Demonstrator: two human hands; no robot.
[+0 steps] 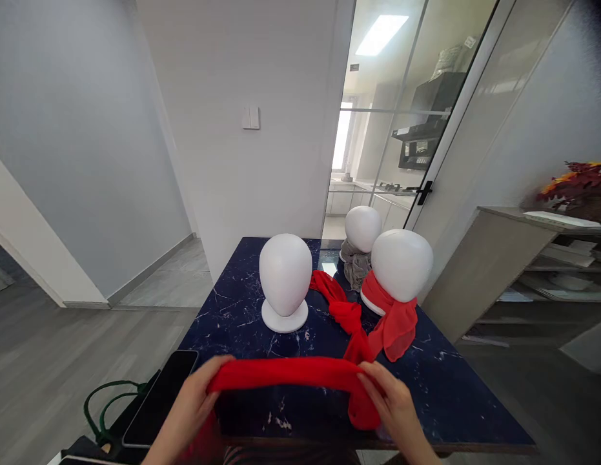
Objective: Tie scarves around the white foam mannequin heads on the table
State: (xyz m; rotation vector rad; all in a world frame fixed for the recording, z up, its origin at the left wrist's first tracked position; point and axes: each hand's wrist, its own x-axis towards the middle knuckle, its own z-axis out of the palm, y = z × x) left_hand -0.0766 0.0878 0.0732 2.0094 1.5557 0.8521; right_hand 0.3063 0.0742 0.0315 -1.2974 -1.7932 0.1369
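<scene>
A red scarf (290,373) is stretched in a folded band between my two hands, above the front edge of the dark blue table. My left hand (203,384) grips its left part, and some red cloth hangs below that hand. My right hand (390,394) pinches the right part, where an end droops toward the tabletop. Beyond the band stands a bare white mannequin head (285,274) on its round base. More red cloth (346,316) trails across the table behind my right hand, toward the back.
Right of centre, a second mannequin head (401,265) wears a coral-red scarf (394,323). Behind it, a third head (363,228) has a grey scarf (356,265). A dark flat tablet-like device (159,397) lies at the left edge of the marbled table (455,387). Shelves (547,278) stand at right.
</scene>
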